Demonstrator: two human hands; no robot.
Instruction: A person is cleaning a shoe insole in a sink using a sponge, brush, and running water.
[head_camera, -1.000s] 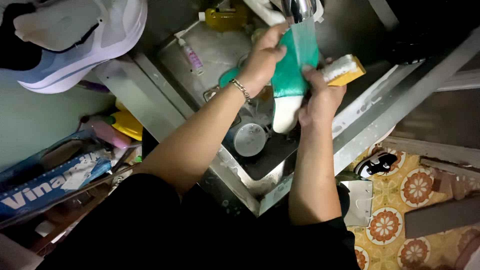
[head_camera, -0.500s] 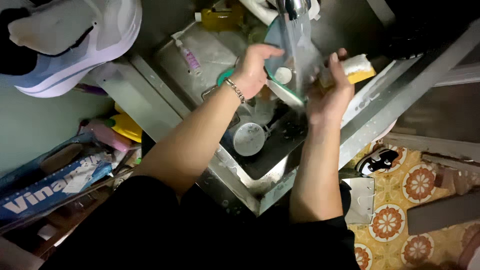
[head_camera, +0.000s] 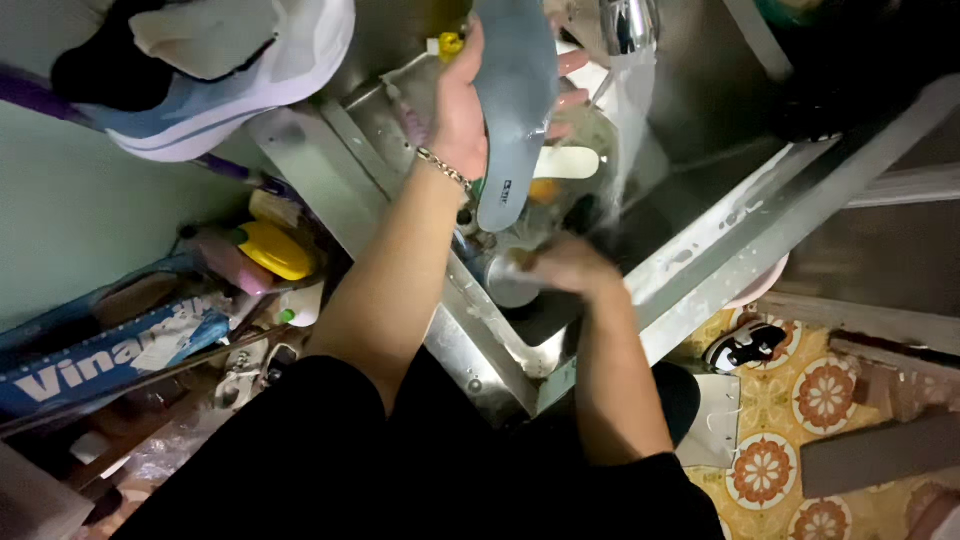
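My left hand (head_camera: 458, 112), with a chain bracelet on its wrist, is shut on a grey-blue shoe insole (head_camera: 515, 95) and holds it upright beside the faucet (head_camera: 628, 24). Water (head_camera: 626, 130) runs from the faucet down into the steel sink (head_camera: 700, 268). My right hand (head_camera: 562, 266) is low in the sink and blurred by motion, next to a round metal piece (head_camera: 508, 292). Whether it holds anything cannot be made out. Behind the insole lie a white oblong piece (head_camera: 566, 162) and something yellow (head_camera: 545, 190).
A white and light-blue sneaker (head_camera: 220, 70) rests on the ledge at upper left. Left of the sink are a yellow bottle (head_camera: 272, 250), a white bottle (head_camera: 300, 305) and a blue box (head_camera: 100, 352). A black-and-white shoe (head_camera: 745, 345) lies on the patterned tile floor (head_camera: 790, 420).
My right hand has left the insole and dropped down into the sink basin. My left hand has lifted the insole and turned its grey side toward me.
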